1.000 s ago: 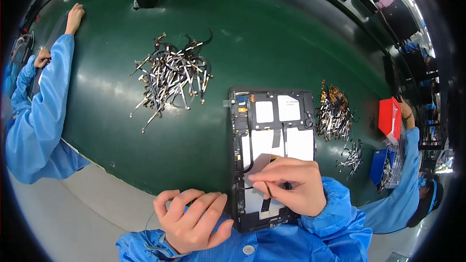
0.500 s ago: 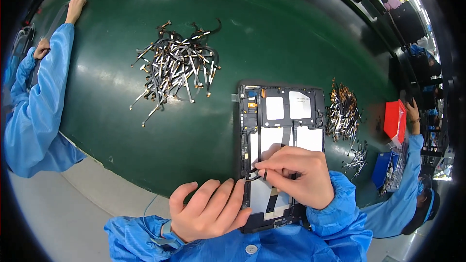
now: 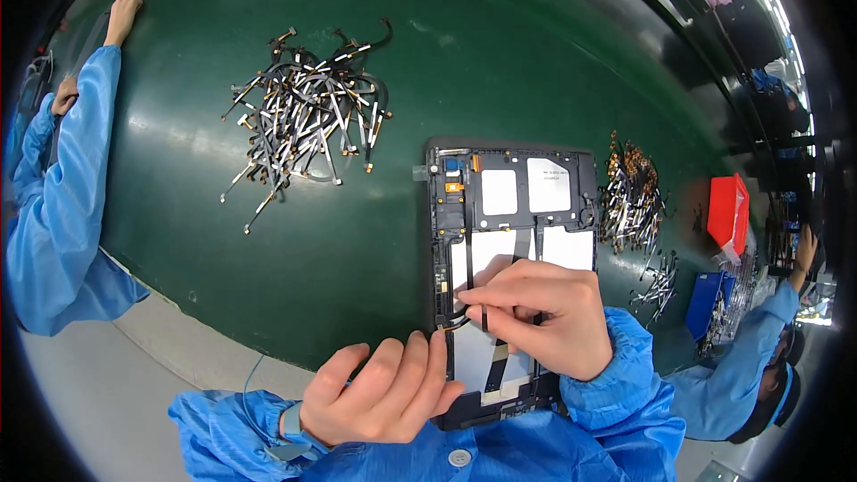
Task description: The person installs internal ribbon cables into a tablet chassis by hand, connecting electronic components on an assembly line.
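In front of me lies an opened tablet (image 3: 500,192), black-framed with white panels and dark flex cables inside. My right hand (image 3: 549,312) is over its middle, thumb and forefinger pinched on a thin black flex cable (image 3: 484,317). The cable curves toward the tablet's left side. My left hand (image 3: 379,393) is at the tablet's left edge, fingers loosely stretched and bent. Its forefinger tip touches the frame near the cable's end, and no held object shows in it. A blue band with a cord (image 3: 290,424) circles my left wrist.
A tangled pile of flex cables (image 3: 308,112) lies on the green table (image 3: 268,303) to the left. More small cables (image 3: 632,201) lie right of the tablet, near a red bin (image 3: 728,214) and a blue bin (image 3: 710,299). Co-workers' blue sleeves (image 3: 80,170) show at both sides.
The tablet and cable piles appear slightly farther left in the picture. My right hand still pinches the cable, and my left still touches the frame. The right-hand co-worker's arm has shifted outward.
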### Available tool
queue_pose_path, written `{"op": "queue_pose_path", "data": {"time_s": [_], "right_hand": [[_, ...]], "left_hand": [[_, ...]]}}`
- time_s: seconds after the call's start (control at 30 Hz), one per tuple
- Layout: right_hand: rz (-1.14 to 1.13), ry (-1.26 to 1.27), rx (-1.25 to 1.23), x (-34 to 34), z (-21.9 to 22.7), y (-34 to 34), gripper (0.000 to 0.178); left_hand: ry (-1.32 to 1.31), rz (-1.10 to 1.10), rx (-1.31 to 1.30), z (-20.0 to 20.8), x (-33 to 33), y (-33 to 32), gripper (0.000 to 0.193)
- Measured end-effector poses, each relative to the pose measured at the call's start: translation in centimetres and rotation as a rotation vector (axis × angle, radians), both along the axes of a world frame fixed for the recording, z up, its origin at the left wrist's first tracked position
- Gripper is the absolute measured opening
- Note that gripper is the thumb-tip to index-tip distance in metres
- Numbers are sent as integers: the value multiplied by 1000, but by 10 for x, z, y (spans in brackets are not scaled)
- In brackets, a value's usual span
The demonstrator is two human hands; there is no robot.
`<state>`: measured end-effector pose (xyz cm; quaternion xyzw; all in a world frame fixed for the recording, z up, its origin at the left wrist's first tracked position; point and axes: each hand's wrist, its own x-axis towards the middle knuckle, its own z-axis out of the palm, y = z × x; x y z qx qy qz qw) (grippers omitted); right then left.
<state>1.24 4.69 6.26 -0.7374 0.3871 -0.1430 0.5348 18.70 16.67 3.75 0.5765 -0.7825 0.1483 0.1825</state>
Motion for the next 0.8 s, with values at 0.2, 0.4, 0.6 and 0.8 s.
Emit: {"op": "queue_pose_path", "data": {"time_s": [0.2,0.4,0.6,0.8], "right_hand": [[-28,-35,-64,2,-2,2,24],[22,-5,-56,-1,0,1,21],[19,-18,-70,-3,-4,2,20],[2,-45,-136,-1,-6,3,24]], "left_hand": [[-35,-84,-12,5,2,-5,33],[-93,-145,10,8,7,-8,32],[59,-199,64,8,-5,-5,28],[248,-233,162,-9,-34,-1,15]]}}
